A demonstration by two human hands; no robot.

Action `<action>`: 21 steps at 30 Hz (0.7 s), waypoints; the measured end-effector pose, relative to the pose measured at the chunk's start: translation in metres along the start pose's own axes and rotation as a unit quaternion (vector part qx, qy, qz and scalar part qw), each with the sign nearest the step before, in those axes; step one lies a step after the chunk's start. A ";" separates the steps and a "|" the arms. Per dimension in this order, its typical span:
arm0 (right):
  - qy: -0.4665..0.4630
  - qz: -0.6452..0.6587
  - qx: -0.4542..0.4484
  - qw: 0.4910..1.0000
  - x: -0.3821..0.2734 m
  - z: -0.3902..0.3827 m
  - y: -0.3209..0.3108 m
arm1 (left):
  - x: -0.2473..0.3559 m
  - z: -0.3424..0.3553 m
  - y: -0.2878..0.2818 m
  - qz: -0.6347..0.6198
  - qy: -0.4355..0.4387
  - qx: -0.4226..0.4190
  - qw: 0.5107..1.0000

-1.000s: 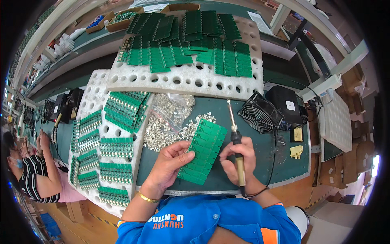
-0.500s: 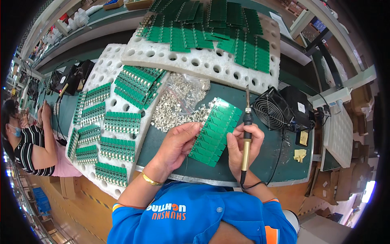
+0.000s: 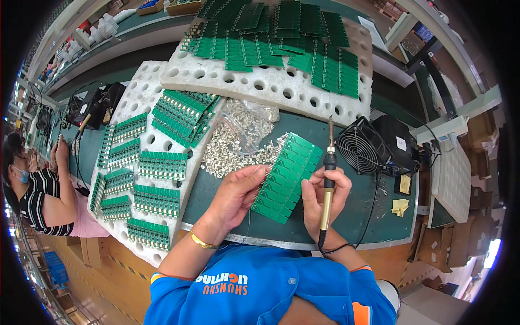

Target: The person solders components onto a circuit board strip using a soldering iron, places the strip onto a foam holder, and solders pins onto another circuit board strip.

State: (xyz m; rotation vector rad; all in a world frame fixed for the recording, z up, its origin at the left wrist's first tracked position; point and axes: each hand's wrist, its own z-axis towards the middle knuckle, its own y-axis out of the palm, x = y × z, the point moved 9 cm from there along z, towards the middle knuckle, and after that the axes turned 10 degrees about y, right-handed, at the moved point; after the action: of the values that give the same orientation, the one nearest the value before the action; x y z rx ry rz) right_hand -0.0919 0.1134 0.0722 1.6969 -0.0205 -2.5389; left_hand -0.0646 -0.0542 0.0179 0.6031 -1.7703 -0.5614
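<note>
My left hand (image 3: 233, 197) is closed on the left edge of a green circuit board panel (image 3: 288, 173), held tilted above the bench; a thin wire runs at its fingertips and hangs below. My right hand (image 3: 325, 200) grips a soldering iron (image 3: 327, 187) upright, its metal tip pointing away from me, with the thumb beside the panel's right edge; whether it touches is unclear. Beyond the panel lie loose small metal parts (image 3: 216, 157) and a plastic bag of them (image 3: 252, 127).
White foam boards (image 3: 271, 81) bear several green panels (image 3: 157, 197). A black fan (image 3: 355, 149) and black box (image 3: 395, 141) stand right, near a yellow sponge (image 3: 400, 207). Shelving (image 3: 476, 92) frames the bench. A co-worker (image 3: 46, 200) sits at the left.
Since a second ago the view has shifted. My left fingers have moved onto the panel's edge, and my right thumb has come closer to the panel; the last half second shows little movement.
</note>
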 end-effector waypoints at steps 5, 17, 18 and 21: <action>-0.008 -0.011 0.002 1.000 -0.004 0.000 -0.001 | -0.001 0.000 0.001 0.004 -0.004 0.007 1.000; -0.032 -0.036 -0.010 0.999 -0.003 -0.001 0.001 | 0.002 0.002 0.002 0.013 -0.005 0.021 1.000; -0.036 -0.034 -0.013 0.999 -0.005 -0.002 0.001 | 0.003 0.002 0.001 0.014 0.002 0.018 1.000; -0.032 -0.022 -0.025 0.999 -0.003 -0.002 0.006 | 0.002 0.003 -0.005 0.002 0.001 0.021 1.000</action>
State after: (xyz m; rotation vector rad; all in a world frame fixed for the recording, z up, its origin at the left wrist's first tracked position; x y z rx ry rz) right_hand -0.0886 0.1081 0.0744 1.6150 0.0752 -2.6019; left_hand -0.0676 -0.0588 0.0154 0.6289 -1.7846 -0.5219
